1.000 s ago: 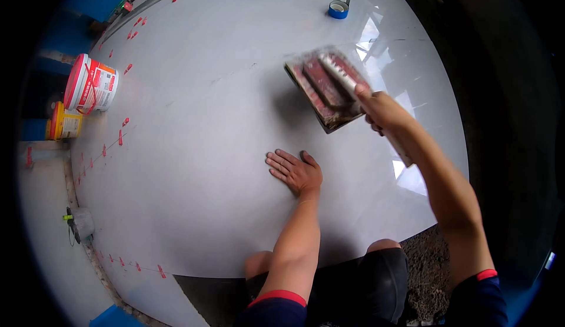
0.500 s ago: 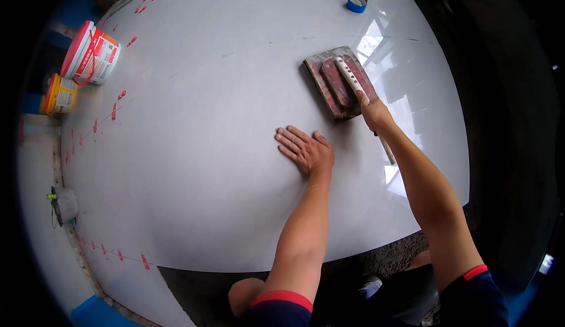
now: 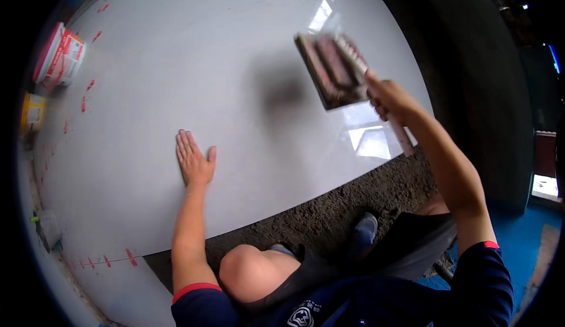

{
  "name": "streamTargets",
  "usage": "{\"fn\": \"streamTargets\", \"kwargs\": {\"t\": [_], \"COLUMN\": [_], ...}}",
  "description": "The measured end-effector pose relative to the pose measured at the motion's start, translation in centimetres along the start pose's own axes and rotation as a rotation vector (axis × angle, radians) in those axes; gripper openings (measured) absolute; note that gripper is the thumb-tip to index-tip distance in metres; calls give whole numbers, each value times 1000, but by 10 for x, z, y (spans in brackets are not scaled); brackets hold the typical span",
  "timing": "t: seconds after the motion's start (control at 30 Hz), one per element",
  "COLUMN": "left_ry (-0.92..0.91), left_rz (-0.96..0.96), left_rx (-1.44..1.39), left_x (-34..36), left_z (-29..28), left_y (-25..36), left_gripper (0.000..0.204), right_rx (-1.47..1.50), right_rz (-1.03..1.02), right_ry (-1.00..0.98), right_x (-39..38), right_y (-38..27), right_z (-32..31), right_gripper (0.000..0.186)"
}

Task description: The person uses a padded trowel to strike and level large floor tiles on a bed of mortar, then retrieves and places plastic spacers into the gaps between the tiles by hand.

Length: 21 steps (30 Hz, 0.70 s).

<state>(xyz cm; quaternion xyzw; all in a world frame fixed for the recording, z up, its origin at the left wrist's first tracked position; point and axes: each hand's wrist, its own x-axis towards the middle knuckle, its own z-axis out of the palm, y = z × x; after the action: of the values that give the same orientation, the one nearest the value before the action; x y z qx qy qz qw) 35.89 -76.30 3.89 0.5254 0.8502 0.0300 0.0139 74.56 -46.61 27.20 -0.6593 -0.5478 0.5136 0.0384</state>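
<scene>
A tiling mallet (image 3: 335,68) with a broad, square reddish-brown block head and a pale, hole-dotted handle is in my right hand (image 3: 391,99). My fingers are wrapped round the handle. The head is blurred and raised off a large, glossy light-grey tile (image 3: 141,103), with its dark shadow falling to the left. My left hand (image 3: 195,161) lies palm down on the same tile, well to the left of the mallet, fingers stretched and thumb out to the side. Nothing is in it.
Red levelling wedges (image 3: 130,257) line the tile joints on the left. Beyond them stand a white-and-red bucket (image 3: 69,56), a yellow tub (image 3: 32,112) and a grey object (image 3: 48,228) with a green part. Rough mortar (image 3: 312,212) borders the near edge, beside my shoe (image 3: 366,228).
The mallet has lifted off the tile in my right hand. My left hand has slid left across the tile, and the view has shifted, showing more of my legs and the mortar.
</scene>
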Motion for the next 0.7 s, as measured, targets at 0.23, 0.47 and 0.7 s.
{"fn": "streamTargets", "kwargs": {"t": [0.23,0.47,0.7], "left_ry": [100,10,52], "left_rz": [-7,-74,-46], "left_rx": [-23,-24,-35], "left_x": [4,6,8], "left_z": [7,5,1], "left_y": [1,4,0], "left_gripper": [87,87,86], "right_rx": [310,-449,264], "right_rz": [-642,222,-584], "right_ry": [563,71,334], "right_x": [-105,23,-82], "right_y": [54,61,55], "right_z": [-21,85,3], "right_gripper": [61,62,62]}}
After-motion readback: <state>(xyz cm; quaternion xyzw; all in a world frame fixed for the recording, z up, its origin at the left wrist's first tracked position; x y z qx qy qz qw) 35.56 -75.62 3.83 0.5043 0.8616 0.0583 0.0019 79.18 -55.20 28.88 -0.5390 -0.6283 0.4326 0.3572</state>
